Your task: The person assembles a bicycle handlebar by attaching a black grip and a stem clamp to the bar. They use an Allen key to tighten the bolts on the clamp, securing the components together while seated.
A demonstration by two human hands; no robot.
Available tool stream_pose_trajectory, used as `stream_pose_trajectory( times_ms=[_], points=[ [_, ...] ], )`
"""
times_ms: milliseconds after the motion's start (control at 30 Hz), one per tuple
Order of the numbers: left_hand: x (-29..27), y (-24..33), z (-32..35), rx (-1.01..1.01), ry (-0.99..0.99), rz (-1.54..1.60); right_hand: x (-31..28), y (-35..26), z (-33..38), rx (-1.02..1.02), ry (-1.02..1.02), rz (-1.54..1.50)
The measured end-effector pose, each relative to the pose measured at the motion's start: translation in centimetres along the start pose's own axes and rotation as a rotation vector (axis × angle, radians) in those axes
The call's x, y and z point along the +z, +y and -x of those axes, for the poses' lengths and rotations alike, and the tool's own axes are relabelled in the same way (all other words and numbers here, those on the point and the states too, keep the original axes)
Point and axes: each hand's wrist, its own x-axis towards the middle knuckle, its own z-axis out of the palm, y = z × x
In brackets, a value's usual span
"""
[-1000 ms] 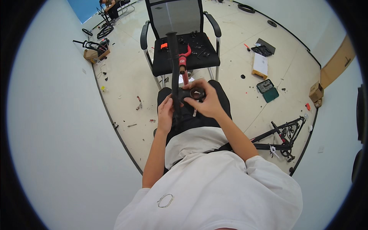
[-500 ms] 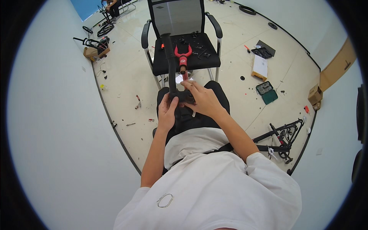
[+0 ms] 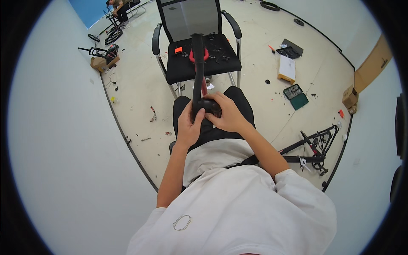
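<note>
Over my lap I hold a black bicycle handlebar (image 3: 197, 80), its far end with a grip pointing away toward the chair. My left hand (image 3: 189, 127) is wrapped round its near part, thumb on top. My right hand (image 3: 227, 112) grips the black stem piece (image 3: 210, 104) joined to the bar, fingers curled over its right side. The lower end of the bar is hidden by my hands. Beyond the bar, a red bicycle fork (image 3: 206, 54) lies on the seat of a black chair (image 3: 182, 72), mostly covered from sight by the bar.
Small dark parts and an orange-red item (image 3: 178, 50) lie on the seat. On the floor at right are a black bicycle frame (image 3: 312, 144), a green case (image 3: 299, 102) and a white box (image 3: 287, 68). Far left, a person (image 3: 121, 8) sits near bicycle parts.
The handlebar's far end has swung right and now covers much of the red fork. My right hand's fingers have drawn in round the stem; my left hand has shifted slightly right.
</note>
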Motion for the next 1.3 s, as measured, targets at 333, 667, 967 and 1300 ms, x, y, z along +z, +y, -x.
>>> stream_pose_trajectory(
  times_ms=[333,667,967,1300],
  points=[
    [6.7,-0.9,-7.4,0.15,-0.28,-0.779,-3.1,8.2,1.3,0.36,0.017,-0.172],
    [9.4,-2.8,-7.7,-0.069,-0.44,-0.867,-0.6,16.6,4.7,0.478,0.246,-0.156],
    [6.5,-2.5,-10.5,-0.103,-0.302,-0.559,0.0,13.4,0.2,0.52,0.327,-0.202],
    [2.9,-2.7,-13.6,-0.227,-0.156,-0.476,-0.3,13.1,-6.8,0.456,0.321,-0.317]
  ],
)
